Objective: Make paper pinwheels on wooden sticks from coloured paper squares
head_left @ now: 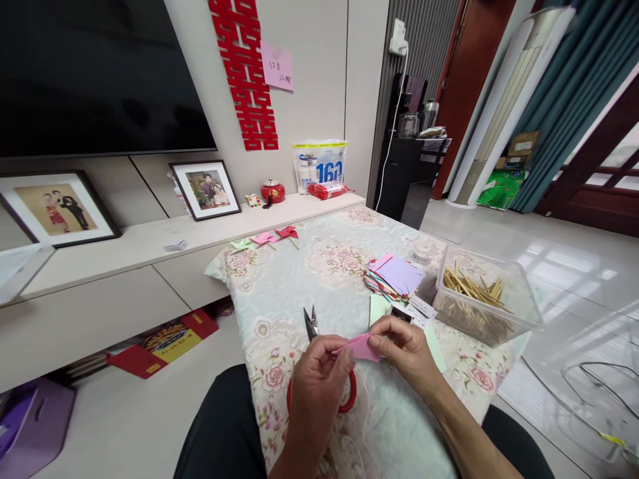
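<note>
Both of my hands pinch a small pink paper square [363,347] over the flowered tablecloth [299,286]. My left hand [317,379] closes on its left end, my right hand [407,349] on its right end. Small black snips [310,322] lie just beyond my left hand, blades pointing away. A red ring [349,399] shows under my left hand. A stack of coloured paper squares [394,275] lies further out on the right, beside a clear plastic box of wooden sticks [479,296].
Three finished paper pinwheels [264,239] lie at the table's far end. Behind runs a low white shelf [150,239] with framed photos, a red pot [273,191] and a tissue pack [319,165]. Red boxes [160,342] sit on the floor at left.
</note>
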A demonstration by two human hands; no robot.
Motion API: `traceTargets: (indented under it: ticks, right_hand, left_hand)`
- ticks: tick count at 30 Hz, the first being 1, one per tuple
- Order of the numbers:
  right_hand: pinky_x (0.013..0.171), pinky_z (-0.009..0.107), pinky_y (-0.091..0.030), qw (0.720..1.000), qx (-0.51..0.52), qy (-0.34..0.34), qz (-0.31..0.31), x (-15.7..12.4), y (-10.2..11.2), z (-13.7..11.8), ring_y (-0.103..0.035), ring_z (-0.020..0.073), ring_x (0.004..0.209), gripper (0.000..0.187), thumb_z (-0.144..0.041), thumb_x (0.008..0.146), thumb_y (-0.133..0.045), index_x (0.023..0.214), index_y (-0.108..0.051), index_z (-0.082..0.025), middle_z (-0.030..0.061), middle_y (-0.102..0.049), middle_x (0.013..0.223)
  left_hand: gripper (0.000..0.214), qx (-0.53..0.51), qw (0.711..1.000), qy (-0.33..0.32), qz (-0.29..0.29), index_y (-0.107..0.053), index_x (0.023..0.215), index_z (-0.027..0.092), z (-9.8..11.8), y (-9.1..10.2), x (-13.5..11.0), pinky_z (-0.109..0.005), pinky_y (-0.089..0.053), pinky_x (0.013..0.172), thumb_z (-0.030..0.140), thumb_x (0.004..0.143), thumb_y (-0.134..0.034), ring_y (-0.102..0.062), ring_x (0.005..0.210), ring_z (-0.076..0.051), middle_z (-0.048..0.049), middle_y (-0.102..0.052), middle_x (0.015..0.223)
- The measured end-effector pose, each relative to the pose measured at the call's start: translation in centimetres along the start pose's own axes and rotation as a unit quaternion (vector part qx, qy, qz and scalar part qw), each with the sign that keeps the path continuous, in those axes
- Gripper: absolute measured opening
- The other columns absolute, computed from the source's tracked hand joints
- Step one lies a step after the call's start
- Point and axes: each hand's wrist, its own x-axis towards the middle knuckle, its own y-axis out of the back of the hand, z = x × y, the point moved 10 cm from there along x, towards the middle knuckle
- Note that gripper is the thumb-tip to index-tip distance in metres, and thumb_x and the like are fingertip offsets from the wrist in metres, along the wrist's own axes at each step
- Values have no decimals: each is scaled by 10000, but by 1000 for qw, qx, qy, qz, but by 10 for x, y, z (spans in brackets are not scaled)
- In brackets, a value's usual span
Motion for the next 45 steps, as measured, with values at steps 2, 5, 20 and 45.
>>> traceTargets:
  ticks: [2,5,20,45]
  right_hand:
    - [554,247,-429,1000,5,-8,-2,0,0,3,-557,134,600,229,-407,848,-717,799,-709,-183,6,-653,683]
    - [572,251,-429,1000,3,-16,-2,0,1,5,-559,135,618,248,-431,877,-677,870,-727,-189,9,-665,716]
    - [783,316,-552,992,-82,99,-13,-2,-5,-16,-675,182,825,334,-347,847,-747,1145,-647,-233,53,-714,981]
    - [640,260,-527,976,-175,129,-14,-3,-4,-17,-686,156,665,194,-286,924,-647,1085,-721,-207,33,-753,829]
  left_hand:
    - [203,-31,998,55,11,-700,826,179,-13,1,0,-228,-499,621,378,792,-725,-642,655,-153,-10,-701,699]
    - [247,-65,991,105,49,-706,847,162,-25,8,-1,-213,-478,606,392,771,-754,-637,622,-140,-4,-708,632]
    - [302,-244,948,141,150,-741,706,141,-30,20,0,-225,-567,718,332,547,-912,-659,696,-127,-14,-720,714]
    - [265,-146,976,129,94,-770,797,151,-29,20,-1,-234,-541,658,378,676,-832,-679,695,-167,-32,-746,725]
